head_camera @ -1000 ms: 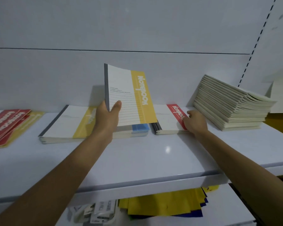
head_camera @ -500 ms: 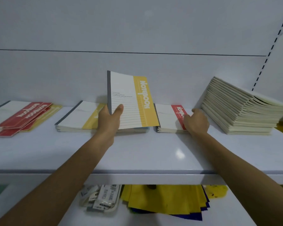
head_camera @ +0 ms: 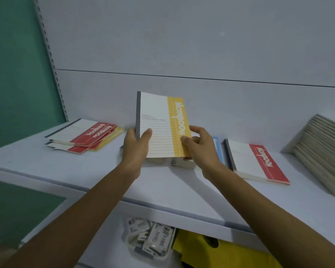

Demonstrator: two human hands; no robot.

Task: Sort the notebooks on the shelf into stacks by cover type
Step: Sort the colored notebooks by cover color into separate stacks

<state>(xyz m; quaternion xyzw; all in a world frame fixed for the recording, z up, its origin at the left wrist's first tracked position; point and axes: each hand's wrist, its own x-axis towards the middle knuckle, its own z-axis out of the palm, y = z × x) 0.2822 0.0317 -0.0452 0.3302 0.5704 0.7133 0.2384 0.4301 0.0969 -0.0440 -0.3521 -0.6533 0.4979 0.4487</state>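
Both the left hand (head_camera: 136, 146) and right hand (head_camera: 198, 146) grip a yellow notebook (head_camera: 161, 124) upright, red stack (head_camera: 257, 161) sorted near the shelf (head_camera: 85, 171) right edge, mixed pile (head_camera: 85, 136) at left end unsorted.

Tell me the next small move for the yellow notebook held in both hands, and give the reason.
Probably carry the yellow notebook left and lay it by the loose pile, where a yellow cover shows beneath red ones. Both the left hand and right hand grip it upright above the shelf, and the stack to the right is red-topped, so it likely doesn't belong there.
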